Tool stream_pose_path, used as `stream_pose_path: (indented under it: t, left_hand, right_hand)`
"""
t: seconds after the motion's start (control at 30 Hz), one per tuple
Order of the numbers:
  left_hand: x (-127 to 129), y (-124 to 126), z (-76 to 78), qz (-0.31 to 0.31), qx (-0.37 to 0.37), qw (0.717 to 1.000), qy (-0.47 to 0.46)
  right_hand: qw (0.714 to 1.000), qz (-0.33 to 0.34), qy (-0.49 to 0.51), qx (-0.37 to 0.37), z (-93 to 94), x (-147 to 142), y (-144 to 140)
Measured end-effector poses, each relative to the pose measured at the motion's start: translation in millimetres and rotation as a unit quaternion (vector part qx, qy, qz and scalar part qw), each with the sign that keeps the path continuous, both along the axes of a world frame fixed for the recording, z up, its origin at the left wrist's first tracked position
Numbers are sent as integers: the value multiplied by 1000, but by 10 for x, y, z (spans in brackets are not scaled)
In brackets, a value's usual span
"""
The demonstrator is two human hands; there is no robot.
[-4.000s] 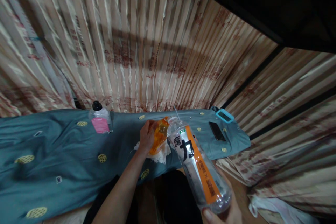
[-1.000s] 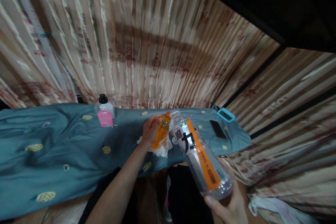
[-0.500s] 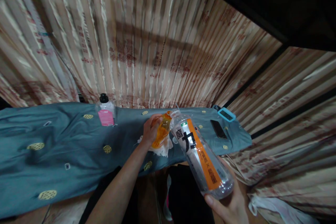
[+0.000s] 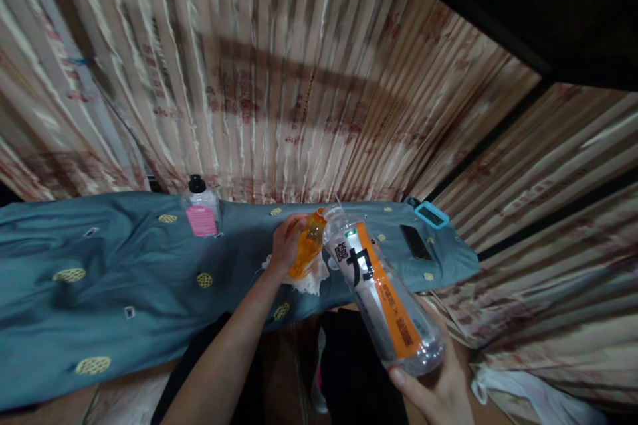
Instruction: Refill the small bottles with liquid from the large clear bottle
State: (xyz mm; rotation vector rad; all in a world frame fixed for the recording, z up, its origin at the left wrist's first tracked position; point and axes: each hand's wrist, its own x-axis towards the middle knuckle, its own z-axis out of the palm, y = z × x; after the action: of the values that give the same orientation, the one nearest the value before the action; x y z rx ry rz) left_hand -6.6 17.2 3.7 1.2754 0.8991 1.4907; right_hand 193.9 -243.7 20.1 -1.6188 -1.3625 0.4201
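My left hand (image 4: 288, 241) is wrapped round a small bottle of orange liquid (image 4: 310, 246), which leans to the right above a crumpled white tissue (image 4: 312, 279). In my right hand (image 4: 436, 378) is a large clear plastic bottle (image 4: 386, 292) with an orange and silver label, gripped near its base. It is tilted, its neck pointing up and left, and the two bottle mouths meet or nearly meet. Whether liquid runs between them I cannot tell. A small round pale thing, partly hidden, lies beside the tissue under the large bottle's neck.
On the blue-grey cloth (image 4: 149, 246) stands a clear bottle with a pink label and black cap (image 4: 202, 209). A dark phone (image 4: 415, 242) and a light-blue framed device (image 4: 431, 214) lie at the right. Pleated curtains (image 4: 299, 80) hang behind; a white bag (image 4: 533, 392) is at lower right.
Both hands keep their hold, and the two bottles stay mouth to mouth with almost no movement. The whole view has shifted very slightly.
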Motion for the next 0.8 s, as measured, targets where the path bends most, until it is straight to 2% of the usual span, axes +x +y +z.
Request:
stream_pose_path:
  t: [0.4, 0.63, 0.8]
  left_hand:
    - [-9, -15, 21, 2, -2, 1000, 15]
    - [-16, -13, -12, -26, -7, 1000, -12]
    - [-20, -2, -21, -19, -22, 1000, -2]
  right_hand:
    - [999, -7, 31, -3, 30, -38, -13]
    - [1000, -8, 13, -5, -3, -13, -3]
    - [1000, -9, 4, -2, -33, -6, -17]
